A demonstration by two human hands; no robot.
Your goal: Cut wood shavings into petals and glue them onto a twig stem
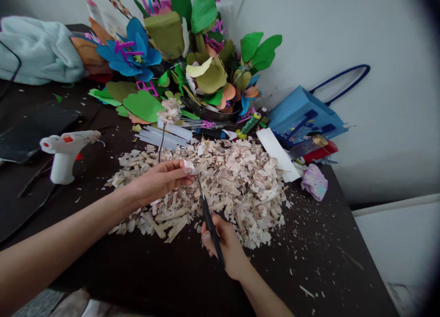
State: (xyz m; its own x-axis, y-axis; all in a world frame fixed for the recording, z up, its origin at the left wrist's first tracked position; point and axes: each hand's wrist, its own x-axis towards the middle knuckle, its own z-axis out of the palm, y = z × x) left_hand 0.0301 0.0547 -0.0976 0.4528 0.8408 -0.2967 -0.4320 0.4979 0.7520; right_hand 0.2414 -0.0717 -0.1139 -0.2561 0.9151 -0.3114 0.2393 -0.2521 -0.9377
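My left hand (168, 179) pinches a small pale pink paper-like piece (189, 168) between thumb and fingers, above the heap. My right hand (220, 243) is closed round the black handles of a pair of scissors (207, 214). The scissors point up and away, and their tip reaches the edge of the pale piece; whether the blades are parted I cannot tell. Below both hands spreads a wide heap of cream and pinkish scraps (240, 184). Just behind my left hand, a thin brown stem with a pale blossom (171, 110) stands upright.
A white glue gun (65, 158) lies at left beside a dark flat device (37, 129). Translucent glue sticks (161, 138) lie behind the heap. Colourful paper flowers (206, 74) fill the back. At right are a blue bag (305, 115), a white strip (278, 154) and a crumpled lilac wad (314, 182).
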